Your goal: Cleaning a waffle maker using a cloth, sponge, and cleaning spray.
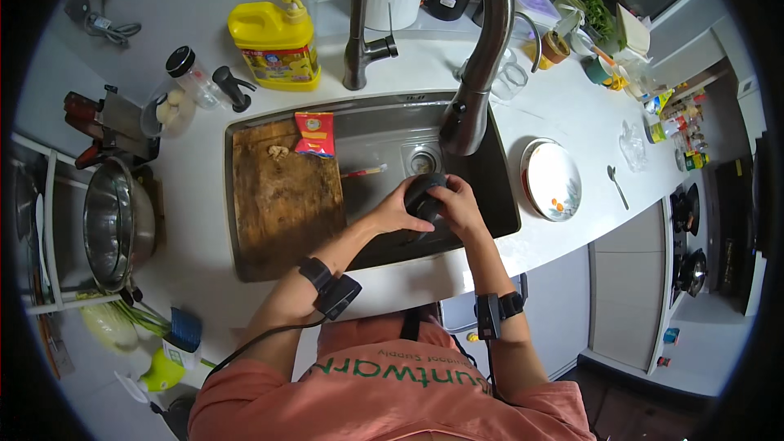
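Observation:
My left hand (391,209) and my right hand (460,207) are both closed around a dark, rounded object (422,195) above the sink (375,135). My fingers cover part of it, so its exact kind is unclear. Just beyond it lie the drain (422,163) and a slim stick with a red part and a pale tip (365,171). On the left side of the sink rests a worn wooden cutting board (285,208). A knobbly tan piece (278,152), like ginger, and a red packet (315,133) lie at its far end.
A pull-down faucet (470,107) arches over the sink's right half. Stacked plates (554,180) and a spoon (617,187) lie on the right counter. A yellow pump jug (275,43) stands behind the sink. Steel bowls (141,220) and a knife holder (125,128) are at left.

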The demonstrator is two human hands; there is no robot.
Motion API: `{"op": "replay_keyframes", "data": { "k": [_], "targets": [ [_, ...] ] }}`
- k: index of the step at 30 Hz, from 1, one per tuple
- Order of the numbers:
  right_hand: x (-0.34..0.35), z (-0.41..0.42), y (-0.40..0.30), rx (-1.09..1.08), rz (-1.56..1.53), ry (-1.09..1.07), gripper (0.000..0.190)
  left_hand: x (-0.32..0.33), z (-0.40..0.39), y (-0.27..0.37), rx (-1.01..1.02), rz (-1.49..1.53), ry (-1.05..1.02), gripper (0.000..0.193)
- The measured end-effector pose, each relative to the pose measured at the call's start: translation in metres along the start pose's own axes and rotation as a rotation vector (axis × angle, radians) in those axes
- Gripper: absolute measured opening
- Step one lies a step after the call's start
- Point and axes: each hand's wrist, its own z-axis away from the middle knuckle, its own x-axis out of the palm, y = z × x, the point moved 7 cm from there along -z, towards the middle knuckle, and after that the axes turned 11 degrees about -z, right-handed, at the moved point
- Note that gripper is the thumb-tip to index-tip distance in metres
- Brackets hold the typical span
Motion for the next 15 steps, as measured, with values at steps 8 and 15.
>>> {"op": "replay_keyframes", "data": {
  "k": [8,15],
  "targets": [
    [-0.015,0.004,0.008,0.132,-0.546,0.015,0.033,-0.004,-0.008,-0.029,-0.492,0.127,-0.016,0.030],
    [0.049,0.060,-0.057,-0.796,1.227,-0.136,0.085,-0.004,-0.001,-0.010,-0.660,0.593,-0.302,0.021]
  ]
}}
